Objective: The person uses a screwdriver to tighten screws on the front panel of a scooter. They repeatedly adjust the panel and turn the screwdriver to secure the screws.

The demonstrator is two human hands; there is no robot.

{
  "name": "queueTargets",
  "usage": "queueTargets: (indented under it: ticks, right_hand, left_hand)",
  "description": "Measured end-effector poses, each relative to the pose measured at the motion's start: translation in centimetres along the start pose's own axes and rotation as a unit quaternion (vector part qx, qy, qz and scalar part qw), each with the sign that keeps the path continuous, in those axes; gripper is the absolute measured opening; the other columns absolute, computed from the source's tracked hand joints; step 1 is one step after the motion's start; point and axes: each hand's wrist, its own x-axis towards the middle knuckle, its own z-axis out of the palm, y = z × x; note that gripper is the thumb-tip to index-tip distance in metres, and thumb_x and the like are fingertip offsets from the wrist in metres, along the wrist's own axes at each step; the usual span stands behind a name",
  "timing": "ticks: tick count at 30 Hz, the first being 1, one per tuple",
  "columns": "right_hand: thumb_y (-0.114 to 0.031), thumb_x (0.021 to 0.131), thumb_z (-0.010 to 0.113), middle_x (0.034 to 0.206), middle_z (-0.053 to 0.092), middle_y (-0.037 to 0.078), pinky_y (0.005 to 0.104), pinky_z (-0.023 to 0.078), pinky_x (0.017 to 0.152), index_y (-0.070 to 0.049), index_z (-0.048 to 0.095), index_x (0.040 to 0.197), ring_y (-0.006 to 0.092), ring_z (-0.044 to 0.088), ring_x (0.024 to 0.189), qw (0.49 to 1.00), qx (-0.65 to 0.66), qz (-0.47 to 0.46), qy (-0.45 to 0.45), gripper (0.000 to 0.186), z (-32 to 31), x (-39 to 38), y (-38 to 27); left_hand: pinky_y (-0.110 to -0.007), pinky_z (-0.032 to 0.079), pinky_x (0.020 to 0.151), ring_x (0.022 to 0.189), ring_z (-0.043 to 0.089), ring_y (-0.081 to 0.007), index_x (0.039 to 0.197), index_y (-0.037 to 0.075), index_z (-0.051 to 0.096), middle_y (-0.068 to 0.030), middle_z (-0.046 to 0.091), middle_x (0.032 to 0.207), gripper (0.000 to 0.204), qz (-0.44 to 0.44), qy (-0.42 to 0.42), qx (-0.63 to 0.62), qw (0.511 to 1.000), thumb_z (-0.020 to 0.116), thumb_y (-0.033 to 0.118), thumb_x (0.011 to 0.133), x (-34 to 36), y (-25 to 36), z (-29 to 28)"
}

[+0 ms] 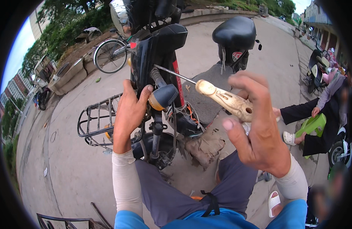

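Note:
In front of me stands a black electric scooter whose front panel (pixel 143 61) faces left. My left hand (pixel 128 112) grips the panel's lower edge, its thumb beside a black and orange turn signal (pixel 163 97); the other fingers are partly hidden. A screwdriver (pixel 223 100) with a carved, cream-coloured handle reaches from my right hand (pixel 261 126) to the panel. Its metal shaft slants up and left, and the tip is hidden at the panel. Around the handle's butt my right fingers curl loosely, with thumb and forefinger spread off it and slightly blurred.
Loose wires (pixel 187 114) hang by the footboard (pixel 210 86), behind which rises a black seat (pixel 235 32). A metal basket (pixel 96 122) juts out at left. At right another person holds something bright green (pixel 313 124), near parked scooters. A bicycle (pixel 111 56) stands at the back left.

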Motion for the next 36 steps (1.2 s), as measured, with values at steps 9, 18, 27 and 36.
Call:
queueTargets:
  ticks: [9,18,27,36]
  right_hand:
    - [0.002,0.093,0.076,0.107,0.066,0.020,0.0377,0.058,0.078,-0.001,0.060,0.136,0.0366,0.070,0.083,1.000,-0.003,0.005,-0.010,0.046,0.0,0.5,-0.5]
    - [-0.001,0.096,0.073,0.122,0.061,0.024,0.0420,0.056,0.085,0.001,0.055,0.142,0.0358,0.066,0.098,0.998,-0.040,0.035,-0.040,0.049,-0.9,0.5,-0.8]
    - [-0.006,0.090,0.082,0.110,0.065,0.019,0.0423,0.058,0.068,-0.001,0.063,0.133,0.0386,0.069,0.083,0.997,-0.080,0.011,-0.020,0.047,0.0,0.2,-0.4]
    - [-0.004,0.094,0.076,0.114,0.063,0.019,0.0427,0.059,0.071,0.001,0.063,0.133,0.0391,0.070,0.093,0.993,-0.113,0.027,-0.026,0.041,0.1,0.4,-1.2]
  left_hand:
    - [-0.054,0.052,0.096,0.111,0.067,-0.0561,0.119,-0.007,0.048,-0.0367,0.069,0.115,0.045,0.005,0.000,-0.027,1.000,0.074,0.024,0.102,-0.4,0.0,-0.3]
    - [-0.058,0.050,0.096,0.115,0.062,-0.0594,0.124,-0.008,0.049,-0.0371,0.063,0.126,0.051,0.046,0.038,0.021,0.998,0.073,0.031,0.103,-0.4,-0.9,0.7]
    - [-0.059,0.050,0.096,0.114,0.062,-0.0593,0.123,-0.008,0.049,-0.0372,0.063,0.126,0.052,0.025,0.043,0.037,0.998,0.073,0.033,0.103,-0.6,-0.5,0.5]
    - [-0.059,0.051,0.096,0.114,0.063,-0.0600,0.126,-0.009,0.049,-0.0386,0.063,0.127,0.054,0.024,0.045,0.031,0.998,0.073,0.033,0.103,-0.6,-0.3,0.8]
